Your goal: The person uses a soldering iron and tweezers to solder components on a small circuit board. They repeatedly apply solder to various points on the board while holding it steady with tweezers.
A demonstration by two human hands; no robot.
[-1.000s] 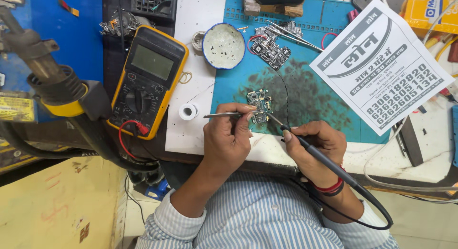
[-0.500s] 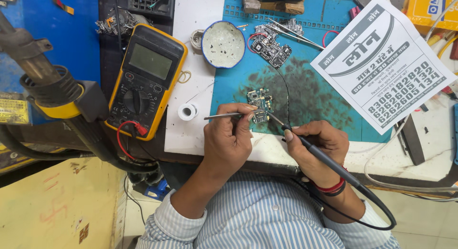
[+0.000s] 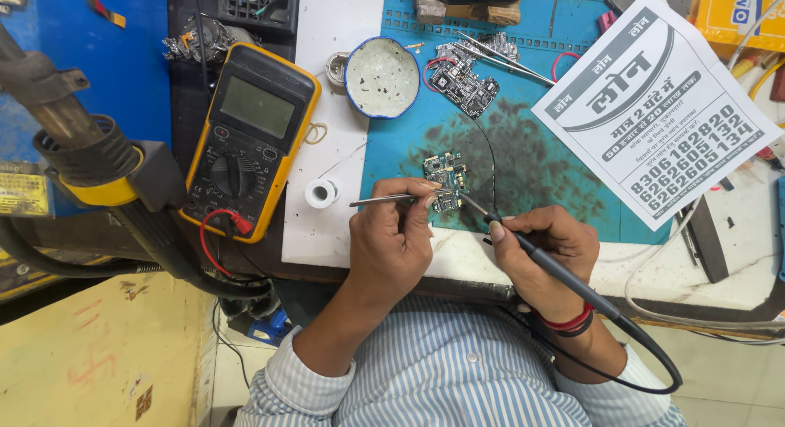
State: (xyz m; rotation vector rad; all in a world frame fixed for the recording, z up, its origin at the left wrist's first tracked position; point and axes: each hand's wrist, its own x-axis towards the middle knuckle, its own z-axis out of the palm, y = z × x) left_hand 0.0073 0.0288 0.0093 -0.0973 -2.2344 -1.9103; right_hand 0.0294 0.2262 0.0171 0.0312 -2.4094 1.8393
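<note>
- Left hand [image 3: 392,243]: grip closed on slim metal tweezers [image 3: 384,200], pinched between thumb and fingers; the tweezers lie nearly level, their free end pointing left and their tips at the small circuit board [image 3: 446,182].
- Right hand [image 3: 544,251]: grip clamped pen-fashion on a black soldering iron [image 3: 540,259]; the tip slants up and left to the right-hand edge of the small circuit board, and the black cord loops back past the wrist, which wears red and black bands.
- Small circuit board: lies flat on the blue work mat [image 3: 523,149], at the mat's near edge, between the two hands; whether tweezers or iron tip actually touch it cannot be told.
- Blue work mat: dark scorch stains spread across its middle, just right of the board.
- Second circuit board [image 3: 464,85]: farther back on the mat, with red wires attached and another pair of tweezers just beside it.
- Round white dish [image 3: 382,77]: blue-rimmed, standing at the left edge of the mat on the tabletop [image 3: 327,231].
- Small solder spool [image 3: 320,192]: on the white surface, left of the tweezers.
- Yellow-cased multimeter [image 3: 249,141]: left of the spool, a red lead plugged in at its lower corner.
- Printed paper sheet [image 3: 662,108]: tilted, overlapping the mat's right side.
- Both sleeves: blue and white stripes.
</note>
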